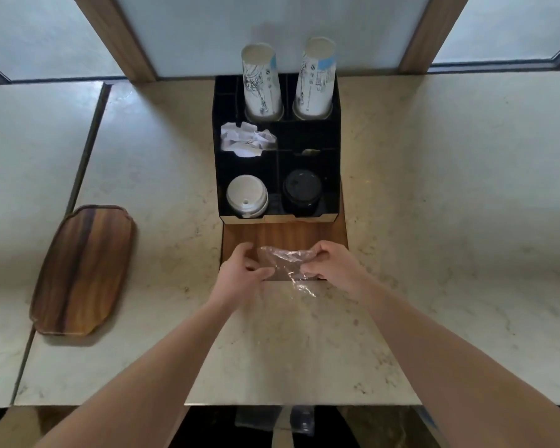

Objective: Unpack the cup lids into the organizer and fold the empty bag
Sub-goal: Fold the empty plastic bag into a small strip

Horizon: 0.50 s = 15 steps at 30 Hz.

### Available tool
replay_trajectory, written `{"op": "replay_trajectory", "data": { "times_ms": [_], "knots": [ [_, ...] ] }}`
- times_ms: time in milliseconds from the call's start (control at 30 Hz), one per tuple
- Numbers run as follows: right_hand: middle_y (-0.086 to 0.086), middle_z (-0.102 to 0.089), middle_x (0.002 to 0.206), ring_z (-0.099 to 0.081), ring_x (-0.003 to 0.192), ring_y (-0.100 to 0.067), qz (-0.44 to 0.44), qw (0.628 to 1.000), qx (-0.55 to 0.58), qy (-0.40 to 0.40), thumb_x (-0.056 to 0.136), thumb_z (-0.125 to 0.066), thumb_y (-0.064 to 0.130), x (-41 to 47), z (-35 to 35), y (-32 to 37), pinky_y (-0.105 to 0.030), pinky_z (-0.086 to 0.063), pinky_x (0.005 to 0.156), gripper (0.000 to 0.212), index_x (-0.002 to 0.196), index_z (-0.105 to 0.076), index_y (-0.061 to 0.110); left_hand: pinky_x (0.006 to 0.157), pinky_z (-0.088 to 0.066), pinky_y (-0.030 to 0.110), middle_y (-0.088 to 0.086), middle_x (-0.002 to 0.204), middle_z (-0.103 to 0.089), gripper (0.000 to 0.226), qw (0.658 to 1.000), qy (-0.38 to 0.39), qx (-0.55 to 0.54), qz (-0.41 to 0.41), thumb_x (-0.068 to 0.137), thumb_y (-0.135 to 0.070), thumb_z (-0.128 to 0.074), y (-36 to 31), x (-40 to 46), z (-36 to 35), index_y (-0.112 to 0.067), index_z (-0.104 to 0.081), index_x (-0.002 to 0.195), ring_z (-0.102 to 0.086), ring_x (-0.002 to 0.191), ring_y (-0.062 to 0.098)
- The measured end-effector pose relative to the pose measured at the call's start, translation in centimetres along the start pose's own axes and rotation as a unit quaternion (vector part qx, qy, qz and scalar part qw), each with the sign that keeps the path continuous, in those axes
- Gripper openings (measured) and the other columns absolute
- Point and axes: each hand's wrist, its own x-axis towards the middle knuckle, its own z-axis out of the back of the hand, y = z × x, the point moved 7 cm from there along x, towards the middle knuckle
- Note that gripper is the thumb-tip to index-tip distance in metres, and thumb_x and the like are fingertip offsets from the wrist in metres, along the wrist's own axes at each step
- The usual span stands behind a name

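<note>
A clear, crumpled plastic bag (286, 265) is held between both hands just in front of the black organizer (335, 150). My left hand (243, 270) pinches its left side, and my right hand (333, 265) grips its right side. The bag looks empty and partly bunched. In the organizer's front left compartment sits a stack of white cup lids (247, 195). A stack of black cup lids (302, 190) fills the front right compartment.
Two stacks of paper cups (262, 82) stand at the organizer's back, with white packets (244, 139) in a middle compartment. The organizer rests on a wooden base (285, 234). A wooden tray (81, 270) lies at the left on the marble counter (434, 221).
</note>
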Motion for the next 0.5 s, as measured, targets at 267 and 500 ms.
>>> {"op": "replay_trajectory", "data": {
  "times_ms": [267, 500],
  "knots": [
    [0.003, -0.079, 0.089, -0.076, 0.082, -0.010, 0.005, 0.998, 0.013, 0.063, 0.084, -0.080, 0.032, 0.2, 0.2, -0.5, -0.024, -0.060, 0.075, 0.023, 0.100, -0.071, 0.017, 0.090, -0.037, 0.033, -0.005, 0.107, -0.052, 0.029, 0.973, 0.079, 0.197, -0.096, 0.082, -0.036, -0.079, -3.3, 3.3, -1.3, -0.037, -0.068, 0.109, -0.045, 0.116, 0.025],
    [0.016, -0.077, 0.083, -0.072, 0.078, 0.002, 0.023, 0.998, -0.048, 0.022, 0.097, -0.063, 0.043, 0.6, 0.8, 0.2, -0.021, -0.055, 0.073, 0.019, 0.093, -0.074, 0.028, 0.090, -0.042, 0.032, -0.011, 0.099, -0.065, 0.008, 0.969, 0.113, 0.183, -0.124, 0.090, -0.042, -0.072, -3.5, 3.1, -1.7, -0.035, -0.071, 0.086, -0.054, 0.104, 0.014]
  ]
}}
